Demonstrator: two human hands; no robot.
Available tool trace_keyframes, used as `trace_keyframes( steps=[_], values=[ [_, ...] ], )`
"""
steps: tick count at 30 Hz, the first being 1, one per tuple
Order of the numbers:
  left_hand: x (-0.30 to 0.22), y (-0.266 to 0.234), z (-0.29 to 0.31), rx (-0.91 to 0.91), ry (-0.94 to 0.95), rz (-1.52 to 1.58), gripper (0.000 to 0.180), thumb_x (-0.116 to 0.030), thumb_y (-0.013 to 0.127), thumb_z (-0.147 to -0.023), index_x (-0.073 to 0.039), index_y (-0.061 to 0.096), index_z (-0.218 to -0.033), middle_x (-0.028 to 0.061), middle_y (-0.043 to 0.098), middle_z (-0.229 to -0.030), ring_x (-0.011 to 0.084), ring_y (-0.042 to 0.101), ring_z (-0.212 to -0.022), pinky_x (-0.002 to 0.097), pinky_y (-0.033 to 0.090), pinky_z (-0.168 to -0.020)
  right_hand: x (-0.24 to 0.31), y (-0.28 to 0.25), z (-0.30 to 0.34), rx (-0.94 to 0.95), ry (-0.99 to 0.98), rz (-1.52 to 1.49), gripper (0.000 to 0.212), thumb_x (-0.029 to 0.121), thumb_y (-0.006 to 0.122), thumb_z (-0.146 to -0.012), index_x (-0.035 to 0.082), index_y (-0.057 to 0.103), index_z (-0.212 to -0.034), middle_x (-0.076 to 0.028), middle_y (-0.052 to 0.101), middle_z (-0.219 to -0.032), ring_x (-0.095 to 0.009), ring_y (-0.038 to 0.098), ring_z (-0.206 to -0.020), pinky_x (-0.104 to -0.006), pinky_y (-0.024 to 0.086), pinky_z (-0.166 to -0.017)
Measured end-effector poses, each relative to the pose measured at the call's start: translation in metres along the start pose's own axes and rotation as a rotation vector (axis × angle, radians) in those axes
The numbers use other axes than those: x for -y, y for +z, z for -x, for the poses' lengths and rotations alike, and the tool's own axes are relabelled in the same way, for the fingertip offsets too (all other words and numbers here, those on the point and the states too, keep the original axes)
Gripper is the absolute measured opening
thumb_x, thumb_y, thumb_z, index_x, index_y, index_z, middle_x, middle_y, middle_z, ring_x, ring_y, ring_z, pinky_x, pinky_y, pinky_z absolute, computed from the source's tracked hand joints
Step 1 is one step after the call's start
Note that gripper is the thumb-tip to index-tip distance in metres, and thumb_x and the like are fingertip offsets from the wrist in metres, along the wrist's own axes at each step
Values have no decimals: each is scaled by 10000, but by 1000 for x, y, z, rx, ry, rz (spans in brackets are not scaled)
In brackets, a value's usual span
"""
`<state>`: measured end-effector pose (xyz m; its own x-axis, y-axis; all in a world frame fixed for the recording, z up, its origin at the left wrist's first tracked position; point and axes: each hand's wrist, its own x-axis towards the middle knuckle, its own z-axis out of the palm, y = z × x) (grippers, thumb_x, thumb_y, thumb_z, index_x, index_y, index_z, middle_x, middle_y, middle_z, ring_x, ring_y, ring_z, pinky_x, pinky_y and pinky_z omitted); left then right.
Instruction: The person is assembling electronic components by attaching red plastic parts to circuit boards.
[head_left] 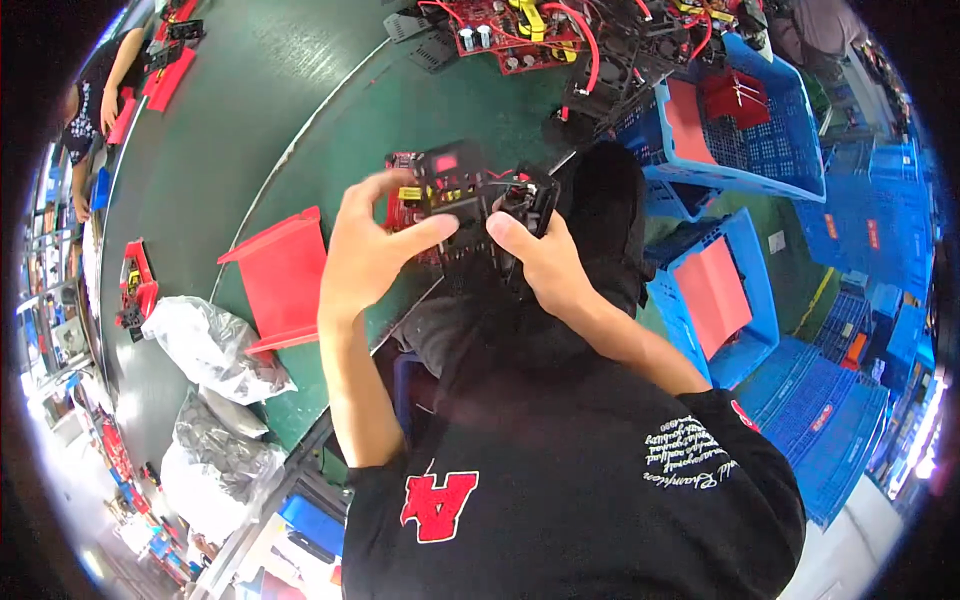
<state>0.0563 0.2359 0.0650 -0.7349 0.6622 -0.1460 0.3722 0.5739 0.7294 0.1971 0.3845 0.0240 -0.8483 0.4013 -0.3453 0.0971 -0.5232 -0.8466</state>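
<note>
- Gripping a black panel (462, 190) in the left hand (368, 245): thumb pressed on its face, fingers curled at its left edge.
- Right hand (550, 262) clamped on a black housing (535, 200), thumb on top. Both parts sit between the two hands, in front of the torso; can't tell if they're joined.
- Red board (402, 212) shows just behind the panel, by the left fingers. Can't tell if it's held or lying on the tabletop (385, 110).
- Red tray (285, 278) left of the left hand, near it.
- Clear bag (205, 340) further left and nearer the body; second bag (215, 465), dark contents, closer in still.
- Small red unit (135, 285) well off to the left.
- Beyond both hands: red boards (490, 38) with yellow parts, black fans (607, 78) to their right.
- Right of the right hand: blue crate (745, 180), another crate (762, 300) nearer the body. Pinkish sheet (712, 295) in the nearer one.
- Co-worker's hand (108, 112) far beyond the left hand, at the tabletop's far edge.
</note>
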Motion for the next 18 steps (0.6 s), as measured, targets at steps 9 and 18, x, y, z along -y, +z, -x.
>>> trace_keyframes(
  steps=[9, 18],
  values=[
    [19, 2, 8, 33, -339, 78, 999, -597, 786, -682, 120, 436, -1284, 241, 608, -1128, 286, 613, -1037, 379, 480, -906, -10, 12, 13, 69, -116, 97, 384, 52, 785, -750, 29, 623, -1098, -2, 660, -1016, -96, 597, -924, -284, 476, -851],
    [-19, 45, 82, -290, -78, 203, 979, -657, 832, -480, 49, 516, -1081, 182, 637, -949, 355, 638, -903, 413, 497, -805, -3, -19, 45, 333, -143, -42, 832, -25, 818, -596, -10, 440, -1337, -74, 575, -1239, -200, 557, -1155, -374, 416, -1028]
  ],
)
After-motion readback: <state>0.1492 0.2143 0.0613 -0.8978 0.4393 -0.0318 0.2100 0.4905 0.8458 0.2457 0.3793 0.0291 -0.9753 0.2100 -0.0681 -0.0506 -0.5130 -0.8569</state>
